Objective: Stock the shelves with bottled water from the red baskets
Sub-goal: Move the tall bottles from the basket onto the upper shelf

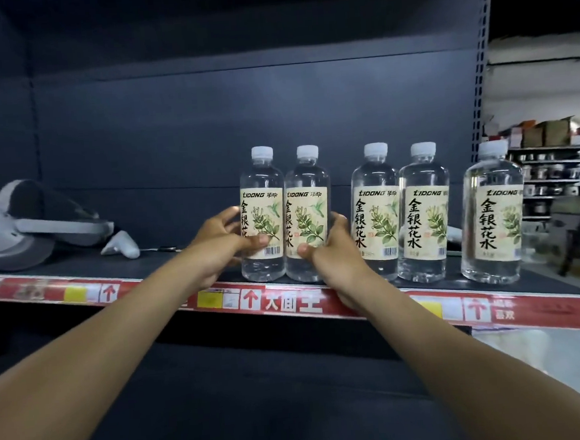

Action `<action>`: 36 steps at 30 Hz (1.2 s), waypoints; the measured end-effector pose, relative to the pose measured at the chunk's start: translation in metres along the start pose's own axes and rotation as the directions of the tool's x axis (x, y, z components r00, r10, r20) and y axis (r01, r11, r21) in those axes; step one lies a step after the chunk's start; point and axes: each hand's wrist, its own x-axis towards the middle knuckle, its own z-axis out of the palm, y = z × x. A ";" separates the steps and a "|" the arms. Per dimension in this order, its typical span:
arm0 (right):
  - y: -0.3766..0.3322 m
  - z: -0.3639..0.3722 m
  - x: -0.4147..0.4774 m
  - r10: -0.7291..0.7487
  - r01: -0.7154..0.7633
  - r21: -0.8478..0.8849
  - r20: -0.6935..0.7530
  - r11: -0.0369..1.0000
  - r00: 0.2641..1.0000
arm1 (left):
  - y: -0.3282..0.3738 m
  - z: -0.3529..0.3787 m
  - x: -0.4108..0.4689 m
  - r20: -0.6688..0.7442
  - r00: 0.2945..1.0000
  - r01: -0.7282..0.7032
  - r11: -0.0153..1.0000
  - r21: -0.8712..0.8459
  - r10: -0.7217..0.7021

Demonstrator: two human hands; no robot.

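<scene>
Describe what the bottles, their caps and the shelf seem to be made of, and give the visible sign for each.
The bottle in the left hand: clear plastic, probably; the dark back panel shows through and the wall glints. Its label looks like matt paper or film.
The cap: white opaque plastic, with ribbed sides.
The shelf: dark painted metal, likely; a flat, dull surface and a slotted upright.

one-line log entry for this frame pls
phase: placing | left hand: grip on leftmost bottle | right hand: grip on second bottle | both upright, touching, on shelf | bottles in row: five
</scene>
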 end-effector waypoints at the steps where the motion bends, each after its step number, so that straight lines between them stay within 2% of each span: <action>1: -0.001 -0.001 0.001 0.010 -0.010 -0.025 0.012 1.000 1.000 | -0.003 0.000 0.004 0.017 1.000 0.005 1.000 0.000 -0.005; 7: 0.001 0.003 -0.003 0.014 -0.013 -0.188 0.005 0.982 1.000 | -0.010 0.007 0.012 0.073 0.997 -0.006 0.999 0.052 0.002; 11: -0.001 0.010 -0.009 -0.005 -0.005 -0.324 -0.031 0.946 1.000 | -0.022 0.007 0.009 0.126 0.992 -0.035 0.956 0.292 -0.002; 13: -0.005 0.012 -0.017 -0.022 0.000 -0.331 -0.062 0.944 0.998 | -0.026 0.011 0.004 0.062 0.997 -0.061 0.933 0.354 0.042; 14: -0.007 0.010 -0.025 -0.055 0.027 -0.331 -0.075 0.943 0.996 | -0.027 0.015 0.001 0.005 0.996 -0.081 0.932 0.354 0.084; 16: -0.008 -0.001 -0.047 -0.224 0.153 -0.389 -0.143 0.908 0.964 | -0.028 0.021 -0.005 -0.080 0.977 -0.155 0.909 0.388 0.200; 18: -0.005 -0.027 -0.065 -0.407 0.203 -0.547 -0.282 0.812 0.869 | -0.028 0.029 -0.012 -0.058 0.951 -0.245 0.856 0.456 0.303; 19: -0.002 -0.044 -0.068 -0.434 0.149 -0.613 -0.348 0.776 0.831 | -0.027 0.033 -0.015 -0.027 0.949 -0.261 0.834 0.486 0.313; 21: 0.008 -0.075 -0.065 -0.293 -0.051 -0.638 -0.422 0.769 0.858 | -0.023 0.041 -0.017 -0.008 0.957 -0.242 0.811 0.533 0.291; 23: 0.017 -0.091 -0.059 -0.126 -0.154 -0.614 -0.388 0.774 0.913 | -0.022 0.046 -0.014 -0.013 0.954 -0.243 0.796 0.554 0.301; 27: 0.023 -0.092 -0.049 -0.105 -0.091 -0.635 -0.265 0.767 0.959 | -0.024 0.052 -0.015 -0.009 0.956 -0.226 0.753 0.618 0.295; 36: 0.032 -0.087 -0.031 -0.103 -0.087 -0.674 -0.236 0.733 0.966 | -0.023 0.063 -0.014 -0.014 0.966 -0.181 0.711 0.679 0.259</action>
